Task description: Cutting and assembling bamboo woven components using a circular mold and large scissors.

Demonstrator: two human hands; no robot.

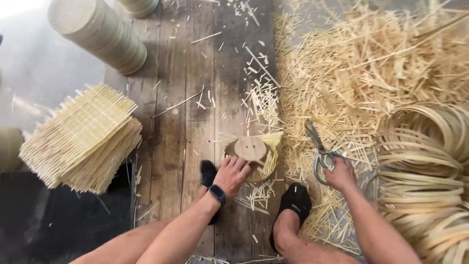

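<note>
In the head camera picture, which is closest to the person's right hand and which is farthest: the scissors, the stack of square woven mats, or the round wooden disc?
From the right hand:
1. Scissors: the hand is touching their handles.
2. Round wooden disc: to the left, by the left hand.
3. Stack of square woven mats: far off at the left edge.

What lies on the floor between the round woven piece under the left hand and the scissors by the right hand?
In the head view, only loose bamboo offcuts cover the boards between the round woven piece under the left hand and the scissors at the right hand.
</note>
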